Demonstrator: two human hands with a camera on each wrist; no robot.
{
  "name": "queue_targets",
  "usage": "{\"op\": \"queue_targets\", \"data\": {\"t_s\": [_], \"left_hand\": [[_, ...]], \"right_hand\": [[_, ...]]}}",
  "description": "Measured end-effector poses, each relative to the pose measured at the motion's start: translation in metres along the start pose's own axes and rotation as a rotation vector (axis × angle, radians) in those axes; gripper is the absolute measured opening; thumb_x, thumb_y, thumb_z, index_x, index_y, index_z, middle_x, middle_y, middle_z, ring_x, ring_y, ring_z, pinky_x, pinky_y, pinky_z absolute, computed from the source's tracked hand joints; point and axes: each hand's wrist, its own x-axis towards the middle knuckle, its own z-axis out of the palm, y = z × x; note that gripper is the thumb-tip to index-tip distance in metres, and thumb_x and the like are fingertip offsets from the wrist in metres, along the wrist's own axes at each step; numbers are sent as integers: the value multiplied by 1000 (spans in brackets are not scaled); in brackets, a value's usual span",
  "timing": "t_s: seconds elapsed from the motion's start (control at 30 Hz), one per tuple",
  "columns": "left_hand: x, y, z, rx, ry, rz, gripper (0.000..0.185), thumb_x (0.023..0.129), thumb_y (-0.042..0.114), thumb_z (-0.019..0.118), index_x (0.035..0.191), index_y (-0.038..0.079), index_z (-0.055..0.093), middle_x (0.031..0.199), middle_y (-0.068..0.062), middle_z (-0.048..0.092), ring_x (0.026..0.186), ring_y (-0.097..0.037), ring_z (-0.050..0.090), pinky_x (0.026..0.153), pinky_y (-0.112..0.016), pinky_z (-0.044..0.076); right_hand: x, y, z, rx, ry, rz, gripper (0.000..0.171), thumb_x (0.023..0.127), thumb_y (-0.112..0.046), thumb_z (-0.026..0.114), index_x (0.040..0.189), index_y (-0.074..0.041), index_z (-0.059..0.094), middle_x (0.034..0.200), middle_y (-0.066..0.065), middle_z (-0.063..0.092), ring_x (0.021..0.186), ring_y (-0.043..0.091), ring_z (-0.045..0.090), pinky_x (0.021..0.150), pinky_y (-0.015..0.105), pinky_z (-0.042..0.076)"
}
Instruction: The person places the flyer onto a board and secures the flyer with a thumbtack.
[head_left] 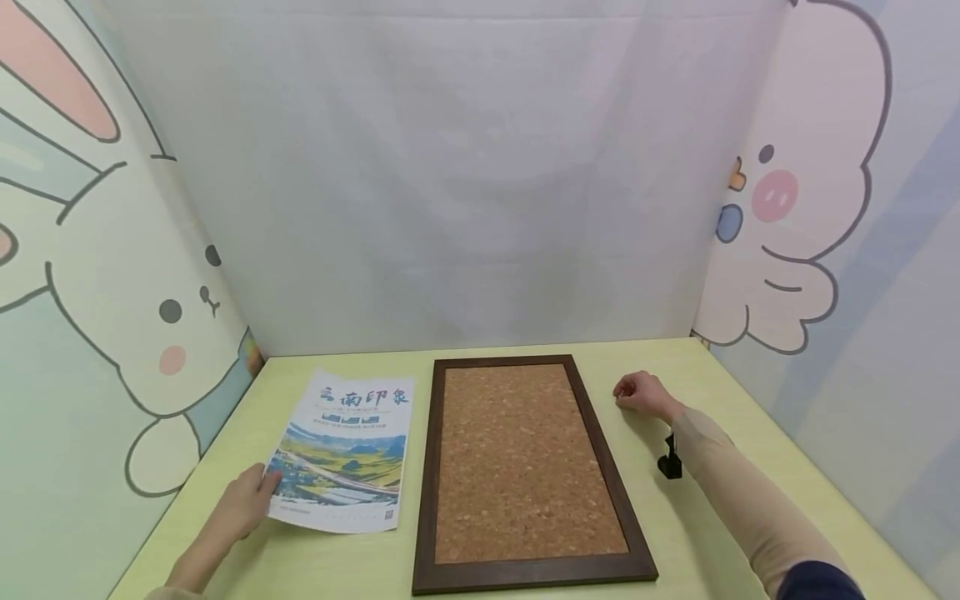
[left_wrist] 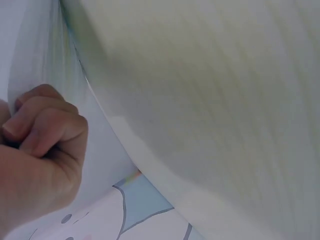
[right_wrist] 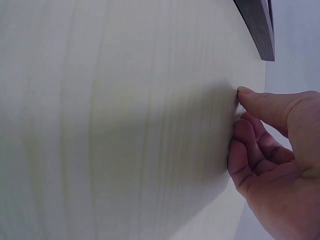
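My left hand [head_left: 243, 500] grips a printed poster [head_left: 341, 454] by its lower left edge, the thumb lying on top. The sheet shows a landscape picture under large characters, and its lower part bows slightly. In the left wrist view the fingers of the left hand [left_wrist: 50, 130] are curled. To the right of a framed cork board [head_left: 525, 467], my right hand [head_left: 647, 396] is down at the tabletop. Its thumb and bent fingertips touch the surface in the right wrist view, with a small pale glint between them; I cannot tell what that is.
The cork board's dark wooden frame [head_left: 427, 500] lies flat in the middle of the pale yellow table [head_left: 330, 567]. A small black device [head_left: 670, 462] sits at the right wrist. A grey-white curtain [head_left: 480, 183] hangs behind, with cartoon-printed panels [head_left: 105, 292] at both sides.
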Motion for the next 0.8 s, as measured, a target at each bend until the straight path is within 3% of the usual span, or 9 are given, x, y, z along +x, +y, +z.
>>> {"op": "queue_targets", "data": {"t_s": [0.2,0.3,0.53,0.8], "left_hand": [[1,10,-3,-86,42,-3,40,106,21,29,117,-14,45,76,-9,58,55,-13,45,47,-26,38],[1,18,-5,-163,31,-25,43,106,24,28,124,-13,41,70,-6,56,47,-10,42,42,-24,37],[4,36,-9,-230,81,-23,42,106,28,28,123,-8,42,65,0,51,43,-7,41,39,-23,35],[7,52,4,-259,81,-15,40,106,26,29,125,-7,42,68,-2,54,45,-8,41,40,-23,35]], "right_hand": [[1,2,0,7,-16,2,9,81,-3,69,88,3,68,74,7,64,65,7,49,59,23,40],[2,1,0,0,-15,15,8,81,-3,69,87,2,68,74,7,63,65,9,49,60,24,39],[3,0,-2,31,-39,52,12,83,-3,68,94,3,68,74,6,61,66,13,49,60,26,40],[3,2,-2,45,-70,51,13,84,-3,67,96,3,68,75,5,61,67,13,49,61,27,41]]}}
